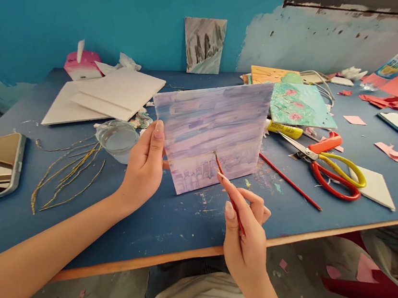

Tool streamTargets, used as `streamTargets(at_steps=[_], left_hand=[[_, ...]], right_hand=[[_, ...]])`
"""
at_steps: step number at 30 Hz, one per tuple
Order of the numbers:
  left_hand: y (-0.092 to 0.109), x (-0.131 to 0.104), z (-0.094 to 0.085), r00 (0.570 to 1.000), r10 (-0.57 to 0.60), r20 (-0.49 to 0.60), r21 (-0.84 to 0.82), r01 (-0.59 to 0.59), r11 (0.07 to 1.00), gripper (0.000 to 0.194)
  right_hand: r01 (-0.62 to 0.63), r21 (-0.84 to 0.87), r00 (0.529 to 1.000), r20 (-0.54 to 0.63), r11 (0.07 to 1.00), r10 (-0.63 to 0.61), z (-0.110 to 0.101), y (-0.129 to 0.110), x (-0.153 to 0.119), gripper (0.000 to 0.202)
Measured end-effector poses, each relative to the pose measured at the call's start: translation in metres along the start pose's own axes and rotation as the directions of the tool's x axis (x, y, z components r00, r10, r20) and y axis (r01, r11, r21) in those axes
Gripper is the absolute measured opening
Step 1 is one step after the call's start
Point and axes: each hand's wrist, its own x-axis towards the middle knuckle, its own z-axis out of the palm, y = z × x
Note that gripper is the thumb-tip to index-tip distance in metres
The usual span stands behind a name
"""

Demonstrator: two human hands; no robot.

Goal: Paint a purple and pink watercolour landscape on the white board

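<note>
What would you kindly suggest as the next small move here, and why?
Probably a short stroke of the brush on the painted panel: the right hand points its tip at the lower part, contact unclear, while the left hand grips the panel's left edge.

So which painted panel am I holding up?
The purple-and-blue streaked panel, its edge gripped by your left hand. The grey one leans against the wall; the pink-flowered green one and orange one sit farther right.
</note>
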Motion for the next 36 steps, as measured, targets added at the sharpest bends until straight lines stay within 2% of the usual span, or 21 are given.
streamTargets(at_steps=[8, 15, 18, 27, 33, 36], left_hand=[[-0.0007, 0.0003, 0.0013, 1.000, -0.012, -0.003, -0.044, 0.012, 0.999, 0.054], [0.0017, -0.0003, 0.0014, 1.000, -0.015, -0.005, -0.035, 0.015, 0.999, 0.054], [0.0018, -0.0002, 0.0016, 1.000, -0.015, 0.003, -0.047, 0.015, 0.999, 0.053], [-0.0003, 0.0002, 0.0038, 1.000, 0.025, -0.007, -0.099, -0.025, 0.995, 0.049], [0.0017, -0.0005, 0.0031, 1.000, 0.010, 0.004, -0.102, -0.010, 0.995, 0.049], [0.0017, -0.0007, 0.0037, 1.000, 0.015, 0.005, -0.129, -0.015, 0.992, 0.048]], right_hand=[[0.090, -0.029, 0.994, 0.068, 0.996, -0.087, 0.0000, -0.0006, 0.0006, 0.052], [-0.014, -0.014, 1.000, -0.003, 1.000, 0.014, -0.0004, 0.0016, -0.0019, 0.049], [-0.023, -0.013, 1.000, -0.001, 1.000, 0.023, -0.0003, 0.0014, -0.0021, 0.050], [0.174, -0.061, 0.983, 0.067, 0.983, -0.170, -0.0008, -0.0059, 0.0018, 0.048], [0.043, -0.071, 0.999, -0.005, 0.997, -0.043, -0.0009, -0.0035, -0.0003, 0.047], [0.024, -0.070, 1.000, -0.016, 0.997, -0.026, 0.0002, -0.0030, 0.0005, 0.048]])
